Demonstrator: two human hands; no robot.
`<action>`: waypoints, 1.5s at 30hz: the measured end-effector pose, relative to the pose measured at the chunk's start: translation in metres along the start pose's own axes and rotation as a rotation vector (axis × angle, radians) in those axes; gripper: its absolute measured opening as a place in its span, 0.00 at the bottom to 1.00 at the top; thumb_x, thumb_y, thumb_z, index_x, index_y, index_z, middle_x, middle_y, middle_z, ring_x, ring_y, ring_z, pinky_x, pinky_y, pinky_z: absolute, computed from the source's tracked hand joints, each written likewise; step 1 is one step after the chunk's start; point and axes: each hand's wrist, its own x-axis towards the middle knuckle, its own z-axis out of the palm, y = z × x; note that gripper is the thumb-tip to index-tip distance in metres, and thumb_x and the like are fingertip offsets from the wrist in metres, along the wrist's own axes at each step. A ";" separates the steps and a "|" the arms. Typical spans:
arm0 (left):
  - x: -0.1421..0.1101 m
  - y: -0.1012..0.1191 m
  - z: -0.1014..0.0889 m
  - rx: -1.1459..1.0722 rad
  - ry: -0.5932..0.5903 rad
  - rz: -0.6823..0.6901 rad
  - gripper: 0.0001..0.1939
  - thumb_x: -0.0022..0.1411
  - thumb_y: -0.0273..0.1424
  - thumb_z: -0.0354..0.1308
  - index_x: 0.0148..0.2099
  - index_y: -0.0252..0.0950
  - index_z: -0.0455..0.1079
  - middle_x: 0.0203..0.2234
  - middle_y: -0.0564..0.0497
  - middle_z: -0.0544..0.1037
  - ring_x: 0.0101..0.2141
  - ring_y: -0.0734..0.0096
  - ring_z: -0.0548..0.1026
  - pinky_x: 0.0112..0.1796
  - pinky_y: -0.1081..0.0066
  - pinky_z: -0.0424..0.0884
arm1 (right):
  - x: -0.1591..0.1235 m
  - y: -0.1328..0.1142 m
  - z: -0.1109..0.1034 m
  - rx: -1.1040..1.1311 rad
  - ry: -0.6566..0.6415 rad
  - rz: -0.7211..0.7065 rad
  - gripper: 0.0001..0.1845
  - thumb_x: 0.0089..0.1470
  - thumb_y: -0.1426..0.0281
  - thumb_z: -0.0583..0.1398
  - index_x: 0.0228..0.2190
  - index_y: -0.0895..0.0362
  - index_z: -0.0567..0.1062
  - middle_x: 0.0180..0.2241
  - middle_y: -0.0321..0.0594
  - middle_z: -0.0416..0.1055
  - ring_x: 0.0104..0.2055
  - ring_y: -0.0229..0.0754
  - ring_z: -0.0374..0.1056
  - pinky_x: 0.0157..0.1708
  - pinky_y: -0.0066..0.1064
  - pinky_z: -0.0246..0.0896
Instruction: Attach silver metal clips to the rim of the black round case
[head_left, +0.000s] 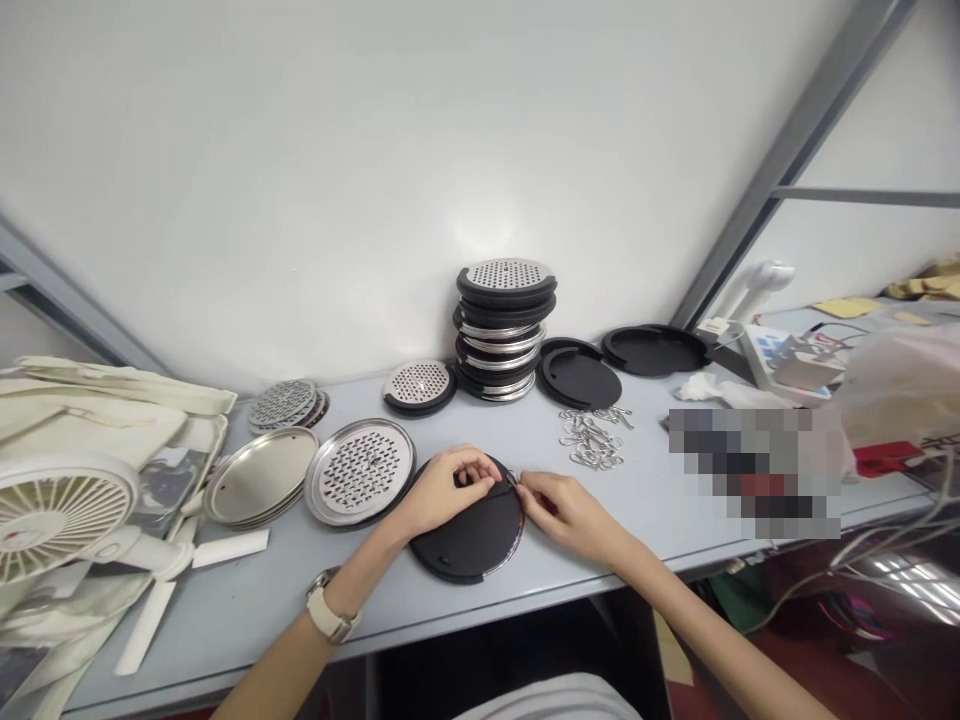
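A round black disc (469, 535) with a raised tab and a shiny metal rim lies on the table before me. My left hand (454, 490) rests over its upper left part, fingers curled and thumb bent in close to the edge. At the disc's upper right edge, my right hand (559, 508) pinches a small silver snap clip (513, 477), partly hidden by the fingers. To the right behind the hands lies a pile of similar silver clips (592, 438). Left of the disc, a round metal grater plate (362, 470) sits close by.
Behind stands a tall stack of black and metal discs (504, 330). Black trays (581, 378) lie beside it. Plain metal plates (262, 478), perforated discs (283, 404) and a white fan (64, 515) are at left. A blurred patch (754, 472) and a plastic bag (900, 385) are at right.
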 end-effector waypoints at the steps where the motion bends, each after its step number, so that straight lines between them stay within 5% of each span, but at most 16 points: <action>1: 0.000 0.000 0.000 0.010 -0.001 0.004 0.07 0.58 0.28 0.55 0.36 0.35 0.74 0.32 0.50 0.75 0.31 0.73 0.69 0.33 0.74 0.64 | 0.000 0.000 0.000 -0.001 -0.001 0.000 0.16 0.63 0.68 0.48 0.22 0.55 0.60 0.20 0.31 0.58 0.22 0.35 0.54 0.24 0.26 0.48; 10: -0.003 0.002 -0.004 0.016 0.034 0.004 0.06 0.59 0.33 0.58 0.34 0.35 0.73 0.30 0.51 0.77 0.33 0.70 0.73 0.35 0.73 0.65 | -0.001 0.001 0.001 -0.003 -0.002 -0.010 0.16 0.63 0.69 0.49 0.23 0.56 0.64 0.21 0.31 0.61 0.22 0.35 0.55 0.25 0.26 0.49; 15: -0.007 0.006 -0.010 0.141 0.006 0.111 0.19 0.67 0.36 0.48 0.26 0.35 0.70 0.23 0.52 0.73 0.29 0.72 0.71 0.36 0.72 0.65 | -0.001 0.002 0.001 0.005 0.000 -0.018 0.16 0.63 0.68 0.48 0.23 0.55 0.62 0.20 0.31 0.60 0.22 0.35 0.54 0.24 0.26 0.48; 21: -0.008 0.009 -0.016 0.242 -0.012 0.243 0.11 0.65 0.28 0.50 0.42 0.41 0.74 0.38 0.49 0.73 0.42 0.68 0.70 0.48 0.68 0.64 | -0.001 0.002 0.001 0.020 -0.005 -0.012 0.16 0.63 0.68 0.48 0.23 0.55 0.62 0.20 0.31 0.59 0.22 0.34 0.54 0.24 0.26 0.48; 29: -0.007 0.005 -0.023 0.252 -0.090 0.182 0.10 0.56 0.31 0.63 0.41 0.38 0.72 0.35 0.51 0.75 0.36 0.69 0.71 0.42 0.70 0.68 | -0.001 0.002 0.001 0.000 -0.011 -0.020 0.16 0.63 0.69 0.48 0.23 0.55 0.61 0.21 0.31 0.59 0.23 0.34 0.54 0.25 0.26 0.48; 40: -0.008 -0.001 -0.011 0.154 -0.070 0.095 0.15 0.52 0.26 0.61 0.44 0.37 0.67 0.31 0.54 0.74 0.33 0.73 0.72 0.39 0.72 0.69 | -0.001 0.003 -0.001 -0.007 -0.050 0.002 0.15 0.60 0.71 0.49 0.21 0.56 0.58 0.20 0.30 0.57 0.21 0.33 0.52 0.24 0.26 0.45; 45: -0.006 -0.003 -0.009 0.210 -0.069 0.147 0.07 0.53 0.26 0.59 0.36 0.36 0.68 0.31 0.53 0.72 0.33 0.72 0.70 0.37 0.72 0.68 | -0.003 0.005 0.000 0.030 -0.047 0.030 0.15 0.58 0.72 0.50 0.20 0.56 0.55 0.19 0.28 0.53 0.21 0.32 0.50 0.22 0.25 0.44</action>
